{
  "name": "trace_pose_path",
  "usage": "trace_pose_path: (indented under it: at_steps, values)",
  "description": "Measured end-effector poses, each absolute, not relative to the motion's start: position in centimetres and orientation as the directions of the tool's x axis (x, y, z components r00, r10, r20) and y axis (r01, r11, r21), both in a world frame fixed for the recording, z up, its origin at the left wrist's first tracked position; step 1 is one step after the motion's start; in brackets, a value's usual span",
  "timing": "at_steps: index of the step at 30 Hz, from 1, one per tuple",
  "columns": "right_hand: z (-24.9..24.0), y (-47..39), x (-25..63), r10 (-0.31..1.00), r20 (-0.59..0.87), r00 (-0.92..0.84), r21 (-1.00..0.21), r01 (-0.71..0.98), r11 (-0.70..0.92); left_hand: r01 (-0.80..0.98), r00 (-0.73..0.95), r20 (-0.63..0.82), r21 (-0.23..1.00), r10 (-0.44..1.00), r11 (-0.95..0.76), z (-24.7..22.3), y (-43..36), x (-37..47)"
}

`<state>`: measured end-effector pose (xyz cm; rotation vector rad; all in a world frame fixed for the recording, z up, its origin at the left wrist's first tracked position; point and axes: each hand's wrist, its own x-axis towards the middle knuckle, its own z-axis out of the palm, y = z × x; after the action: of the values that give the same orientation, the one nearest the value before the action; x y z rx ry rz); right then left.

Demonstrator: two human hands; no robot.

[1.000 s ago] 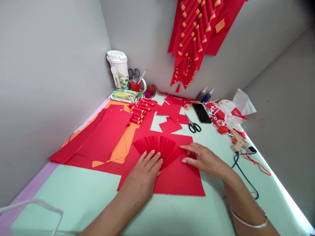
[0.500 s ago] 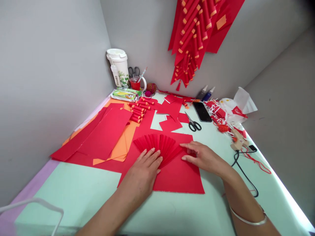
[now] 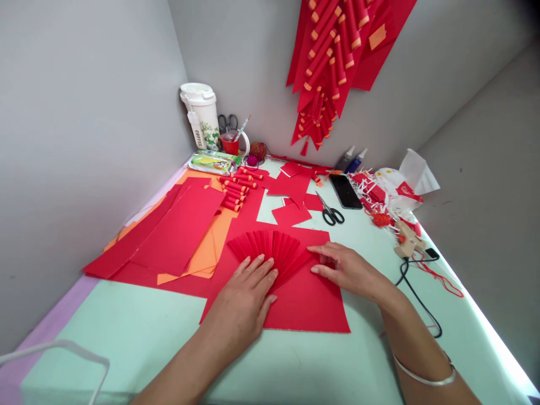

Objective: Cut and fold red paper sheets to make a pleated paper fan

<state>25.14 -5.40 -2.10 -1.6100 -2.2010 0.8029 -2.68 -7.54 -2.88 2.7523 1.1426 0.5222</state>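
Note:
A pleated red paper fan (image 3: pixel 270 244) lies spread on a large red paper sheet (image 3: pixel 310 312). My left hand (image 3: pixel 242 301) rests flat over the fan's lower left part, fingers stretched out and covering the point where the pleats meet. At the fan's right end is my right hand (image 3: pixel 343 267); its index fingertip touches or nearly touches the last pleat, with the thumb held apart below. Black-handled scissors (image 3: pixel 331 211) lie beyond the sheet, beside cut red paper pieces (image 3: pixel 292 214).
Red and orange sheets (image 3: pixel 181 225) are stacked on the left, small red paper rolls (image 3: pixel 234 190) behind them. A phone (image 3: pixel 346 191), paper scraps (image 3: pixel 373 191) and a glue gun (image 3: pixel 408 241) with its cord lie right. A white tumbler (image 3: pixel 205 121) stands in the corner; paper firecrackers (image 3: pixel 329 62) hang above.
The left thumb has shifted slightly outward, away from the fingers. Both hands and the fan otherwise stay in place; the view has moved very slightly.

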Motion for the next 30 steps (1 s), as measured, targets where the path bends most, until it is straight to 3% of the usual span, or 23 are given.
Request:
trace_pose_path:
  at_steps: [30]
  values:
    - [-1.75,-5.49,24.71,0.950,-0.090,-0.299,-0.613,0.769,0.183,0.672,0.665,0.253,0.207,0.703,-0.711,-2.49,-7.59,-2.61]
